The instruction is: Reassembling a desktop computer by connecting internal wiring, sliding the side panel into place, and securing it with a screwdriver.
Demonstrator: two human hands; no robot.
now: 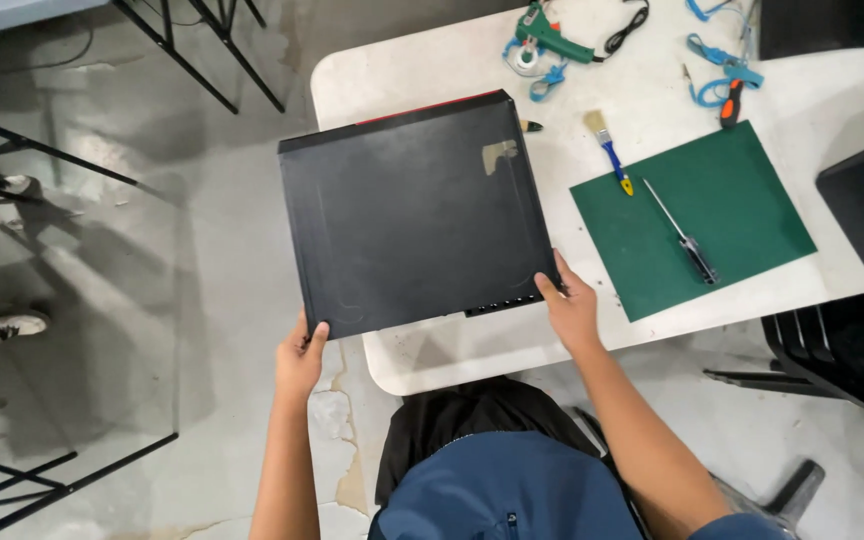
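Your left hand (299,360) grips the near left corner of the black case (414,212), thumb on top and fingers curled under the edge. Your right hand (572,312) grasps the near right corner the same way, thumb lying on the dark panel. The case lies flat, broad side up, its far part over the white table (472,345) and its left part out past the table's edge, above the grey floor (222,290) (whether its underside rests on the tabletop or is held just clear, I cannot tell). A pale scuff marks the panel near its far right corner, and a red strip shows along the far edge.

To the right of the case lies a green mat (722,200), with a screwdriver (682,235) on it and a brush (608,150) whose blue handle reaches onto its far left corner. Farther back on the table sit a green glue gun (552,38) with its black cord and some blue straps (717,70). A black chair (842,350) stands at the right, just beside the table. At the far left, shoes (7,325) of another person show on the floor.
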